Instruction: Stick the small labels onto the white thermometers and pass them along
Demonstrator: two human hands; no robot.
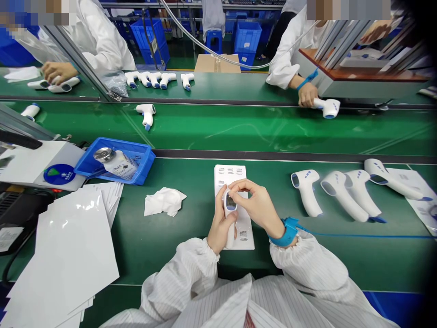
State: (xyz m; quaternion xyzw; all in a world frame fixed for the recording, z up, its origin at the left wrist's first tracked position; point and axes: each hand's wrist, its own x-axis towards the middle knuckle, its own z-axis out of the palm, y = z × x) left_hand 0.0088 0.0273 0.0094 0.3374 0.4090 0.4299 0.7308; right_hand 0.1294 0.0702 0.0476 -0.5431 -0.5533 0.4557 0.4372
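My left hand (pixel 220 223) is wrapped around the handle of a white thermometer gun (pixel 230 205), held upright with its small screen facing me. My right hand (pixel 254 202) pinches at the top of that gun near the screen; a blue wrist strap (pixel 288 231) with a cord is on that wrist. Under both hands lies a white sheet of labels (pixel 230 175) on the green table (pixel 191 237).
Several white thermometer guns (pixel 341 191) lie to the right. A crumpled white cloth (pixel 164 201), a blue tray (pixel 143 157) with a bottle (pixel 114 161) and stacked white sheets (pixel 68 246) lie left. Across the conveyor (pixel 239 127), two people in white coats handle guns.
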